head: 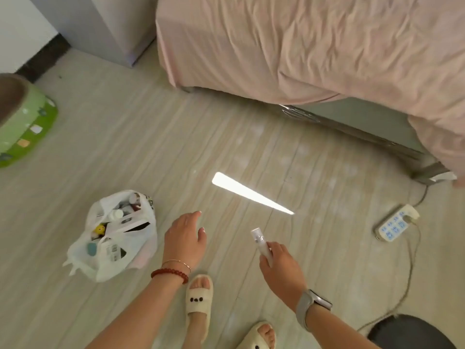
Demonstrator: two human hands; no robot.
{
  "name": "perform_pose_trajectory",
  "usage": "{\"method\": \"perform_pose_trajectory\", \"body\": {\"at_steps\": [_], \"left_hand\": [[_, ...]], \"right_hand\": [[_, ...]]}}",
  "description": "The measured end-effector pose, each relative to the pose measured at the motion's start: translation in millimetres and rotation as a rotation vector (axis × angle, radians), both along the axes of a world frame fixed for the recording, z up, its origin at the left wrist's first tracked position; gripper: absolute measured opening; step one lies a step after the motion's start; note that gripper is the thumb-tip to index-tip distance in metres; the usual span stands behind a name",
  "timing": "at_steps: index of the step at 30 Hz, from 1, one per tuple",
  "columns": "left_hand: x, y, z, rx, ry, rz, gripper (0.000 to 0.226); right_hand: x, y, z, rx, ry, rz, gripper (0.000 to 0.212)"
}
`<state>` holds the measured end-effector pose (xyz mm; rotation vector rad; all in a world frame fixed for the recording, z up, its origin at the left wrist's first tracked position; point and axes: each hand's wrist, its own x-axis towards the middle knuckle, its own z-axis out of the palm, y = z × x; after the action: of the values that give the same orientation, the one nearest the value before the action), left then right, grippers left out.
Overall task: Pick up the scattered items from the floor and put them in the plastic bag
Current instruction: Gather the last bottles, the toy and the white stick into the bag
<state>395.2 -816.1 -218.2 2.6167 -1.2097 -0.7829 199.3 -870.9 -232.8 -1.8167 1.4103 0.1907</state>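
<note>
A white plastic bag (141, 238) sits open on the floor at the lower left, with several small items inside, among them a white bottle and a yellow toy. My left hand (185, 239) hovers just right of the bag, palm down, fingers apart and holding nothing. My right hand (280, 264) is farther right and grips a small clear spray bottle (259, 239) by its lower end, the cap pointing up and away from me.
A bed with a pink sheet (327, 46) fills the upper right. A white power strip (393, 225) with its cable lies at the right. A green round object (27, 127) stands at the left edge. My slippered feet (198, 295) are below my hands.
</note>
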Motion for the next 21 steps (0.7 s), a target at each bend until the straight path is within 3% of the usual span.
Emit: {"method": "perform_pose_trajectory", "body": {"at_steps": [5, 12, 18, 21], "left_hand": [[41, 102, 65, -0.075, 0.031, 0.258, 0.041], [147, 207, 62, 0.006, 0.138, 0.578, 0.041], [264, 253, 14, 0.022, 0.248, 0.658, 0.039], [311, 260, -37, 0.041, 0.287, 0.695, 0.039]], "right_hand": [[72, 55, 65, 0.03, -0.009, 0.222, 0.028], [215, 116, 71, 0.11, -0.013, 0.388, 0.031], [343, 155, 19, 0.349, 0.028, 0.182, 0.014], [394, 155, -36, 0.395, 0.076, 0.065, 0.031]]}}
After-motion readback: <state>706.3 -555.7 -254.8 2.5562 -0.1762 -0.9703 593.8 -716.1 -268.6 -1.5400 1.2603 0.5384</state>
